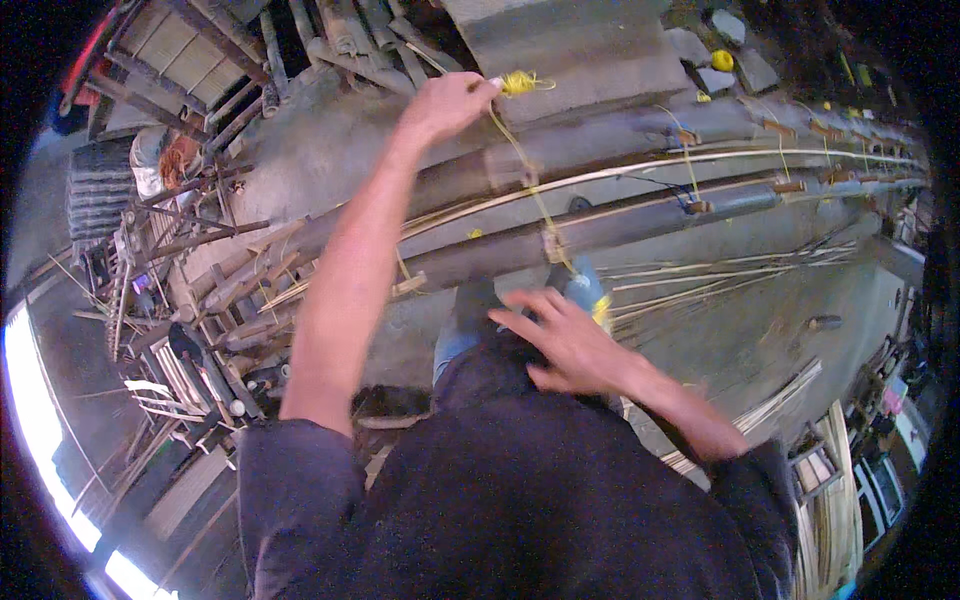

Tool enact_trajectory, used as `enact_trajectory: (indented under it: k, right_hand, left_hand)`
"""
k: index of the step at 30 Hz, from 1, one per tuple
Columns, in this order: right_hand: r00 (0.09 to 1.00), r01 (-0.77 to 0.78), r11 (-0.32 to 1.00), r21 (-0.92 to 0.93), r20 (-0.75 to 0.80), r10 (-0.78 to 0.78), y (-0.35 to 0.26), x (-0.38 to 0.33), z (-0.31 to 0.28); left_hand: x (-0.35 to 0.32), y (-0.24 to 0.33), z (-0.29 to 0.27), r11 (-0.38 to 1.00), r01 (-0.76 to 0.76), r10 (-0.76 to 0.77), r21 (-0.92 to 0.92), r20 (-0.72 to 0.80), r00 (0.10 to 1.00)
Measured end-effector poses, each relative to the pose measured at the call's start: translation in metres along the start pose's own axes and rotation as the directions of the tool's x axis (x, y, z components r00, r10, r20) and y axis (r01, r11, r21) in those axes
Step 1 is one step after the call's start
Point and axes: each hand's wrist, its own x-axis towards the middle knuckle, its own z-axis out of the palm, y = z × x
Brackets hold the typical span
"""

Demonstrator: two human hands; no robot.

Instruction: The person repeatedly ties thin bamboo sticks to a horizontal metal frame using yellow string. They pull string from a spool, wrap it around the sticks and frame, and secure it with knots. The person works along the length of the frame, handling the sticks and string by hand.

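My left hand (pixel 455 106) is stretched out over the far pole, its fingers closed on a small bundle of yellow twine (pixel 520 83). From there a strand of yellow twine (pixel 516 146) runs down across both long poles and past a small wooden peg (pixel 552 245) at the near pole (pixel 480 255). The far pole (pixel 590 140) lies roughly parallel, with thin pale strips (pixel 610 172) between the two. Close to my body, my right hand (pixel 570 345) hovers slightly blurred, fingers apart and nothing visible in them. More yellow twine (pixel 601 310) shows just beyond it.
Wooden frames (pixel 180 60) and stacked poles (pixel 350 35) stand at the far left. A yellow ball of twine (pixel 722 60) sits among grey blocks at the far right. Long thin strips (pixel 720 285) lie on the floor at right. Tools and wood pieces (pixel 190 375) clutter the left.
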Motion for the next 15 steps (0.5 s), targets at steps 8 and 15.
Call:
enact_trajectory:
  k: [8,15]
  right_hand:
    - [0.935,-0.306,0.810,0.501,-0.002,0.355,0.001,0.081,0.134]
    - [0.954,0.137,0.834,-0.535,-0.155,-0.256,-0.210,0.180,-0.070]
  left_hand:
    - [-0.207,-0.037,-0.077,0.769,-0.119,0.304,-0.628,0.196,0.932]
    - [-0.218,-0.101,0.035,0.941,-0.325,0.331,0.091,-0.440,0.835]
